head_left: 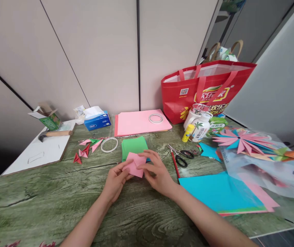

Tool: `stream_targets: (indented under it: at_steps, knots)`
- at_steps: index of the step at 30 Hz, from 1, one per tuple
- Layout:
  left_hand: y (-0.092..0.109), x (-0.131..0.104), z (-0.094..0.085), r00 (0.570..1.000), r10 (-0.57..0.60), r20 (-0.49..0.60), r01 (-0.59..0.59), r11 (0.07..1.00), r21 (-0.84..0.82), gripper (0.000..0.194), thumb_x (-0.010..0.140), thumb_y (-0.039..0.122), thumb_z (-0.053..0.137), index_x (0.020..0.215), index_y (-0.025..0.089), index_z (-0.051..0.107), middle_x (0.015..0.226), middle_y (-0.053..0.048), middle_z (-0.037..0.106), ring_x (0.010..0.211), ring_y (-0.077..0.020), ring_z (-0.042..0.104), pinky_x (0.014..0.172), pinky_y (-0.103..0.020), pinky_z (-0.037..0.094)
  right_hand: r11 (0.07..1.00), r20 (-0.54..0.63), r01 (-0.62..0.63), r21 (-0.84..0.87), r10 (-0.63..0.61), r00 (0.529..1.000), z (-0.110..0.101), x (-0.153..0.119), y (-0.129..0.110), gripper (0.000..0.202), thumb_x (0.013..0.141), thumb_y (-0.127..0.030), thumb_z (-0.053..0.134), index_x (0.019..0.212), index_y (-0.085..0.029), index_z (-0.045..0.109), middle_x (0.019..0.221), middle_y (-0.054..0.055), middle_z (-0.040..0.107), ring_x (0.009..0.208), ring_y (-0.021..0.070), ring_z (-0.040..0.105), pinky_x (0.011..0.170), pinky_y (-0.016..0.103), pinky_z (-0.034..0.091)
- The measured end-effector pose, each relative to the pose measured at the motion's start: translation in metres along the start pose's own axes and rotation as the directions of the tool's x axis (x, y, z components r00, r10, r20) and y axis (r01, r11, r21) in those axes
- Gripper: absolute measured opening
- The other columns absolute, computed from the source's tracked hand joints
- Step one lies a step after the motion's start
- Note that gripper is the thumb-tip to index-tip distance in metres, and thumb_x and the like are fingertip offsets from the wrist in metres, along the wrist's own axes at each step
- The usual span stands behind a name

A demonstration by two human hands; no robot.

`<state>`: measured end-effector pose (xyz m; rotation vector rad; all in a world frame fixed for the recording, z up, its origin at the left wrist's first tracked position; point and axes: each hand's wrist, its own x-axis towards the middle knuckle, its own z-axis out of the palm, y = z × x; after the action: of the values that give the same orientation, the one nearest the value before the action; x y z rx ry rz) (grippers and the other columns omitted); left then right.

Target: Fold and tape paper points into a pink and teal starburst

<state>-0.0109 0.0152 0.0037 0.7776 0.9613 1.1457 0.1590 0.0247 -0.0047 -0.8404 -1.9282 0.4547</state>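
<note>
A small folded piece of pink paper is held just above the table, in front of a stack of green paper squares. My left hand pinches its left side between thumb and fingers. At its right edge, my right hand has thumb and fingertips against the paper, the fingers partly spread. Creases and a folded flap show on the paper's face. Left of the green stack lies a roll of white tape, beside several small folded pink, red and green paper pieces.
Scissors, a red pencil, a glue stick and blue sheets lie to the right. Behind stand a red bag, pink sheets and a tissue box. A hammer rests on a white board at left.
</note>
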Motion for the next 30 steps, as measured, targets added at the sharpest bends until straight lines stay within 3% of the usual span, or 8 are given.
stream_targets:
  at_steps: [3,7,14,26,30]
  knots:
    - [0.0030,0.0012,-0.0002,1.000,-0.002,-0.025,0.000,0.997,-0.073,0.028,0.063,0.019,0.067,0.091,0.012,0.068,0.092,-0.010,0.068,0.077,-0.0170,0.061,0.074,-0.029,0.049,0.993,0.102,0.096,-0.065,-0.089,0.991,0.0008,-0.0018,0.0007,0.033,0.073,-0.003,0.049,0.095,-0.025,0.060,0.109,0.004,0.056,0.118,0.0213,0.033,0.093,0.044,0.034]
    - [0.0016,0.0028,-0.0009,1.000,0.002,-0.030,-0.005,0.997,-0.079,0.028,0.063,0.018,0.067,0.090,0.010,0.068,0.092,-0.012,0.068,0.078,-0.0180,0.061,0.074,-0.030,0.049,0.990,0.117,0.126,-0.061,-0.118,0.986,0.0034,-0.0034,0.0061,0.020,0.078,-0.015,0.054,0.095,-0.025,0.060,0.096,0.004,0.063,0.108,0.0198,0.043,0.089,0.042,0.037]
    - [-0.0009,0.0039,0.0002,0.998,0.010,-0.057,-0.015,0.996,-0.091,0.031,0.058,0.014,0.070,0.089,0.012,0.069,0.092,-0.011,0.068,0.078,-0.0158,0.061,0.071,-0.024,0.048,0.995,0.088,0.099,0.008,-0.099,0.991,0.0051,-0.0025,0.0058,0.015,0.079,-0.018,0.053,0.090,-0.024,0.063,0.091,0.004,0.066,0.091,0.0179,0.051,0.080,0.037,0.043]
    - [-0.0033,0.0006,0.0029,0.994,0.046,-0.097,-0.049,0.998,-0.033,0.029,0.056,0.016,0.071,0.085,0.015,0.070,0.092,-0.008,0.069,0.080,-0.0157,0.060,0.069,-0.023,0.048,0.998,0.079,-0.001,0.056,-0.004,0.997,0.0048,-0.0029,-0.0008,0.010,0.080,-0.017,0.049,0.082,-0.021,0.058,0.083,0.005,0.064,0.085,0.0170,0.054,0.076,0.034,0.044]
    - [-0.0042,0.0004,0.0025,0.991,0.062,-0.115,-0.062,0.998,0.004,0.028,0.057,0.017,0.071,0.085,0.015,0.070,0.089,-0.007,0.069,0.076,-0.0142,0.060,0.065,-0.021,0.048,0.999,0.109,0.017,0.035,-0.021,0.994,0.0061,-0.0033,-0.0012,0.010,0.080,-0.017,0.049,0.083,-0.021,0.058,0.085,0.005,0.064,0.084,0.0170,0.053,0.076,0.033,0.043]
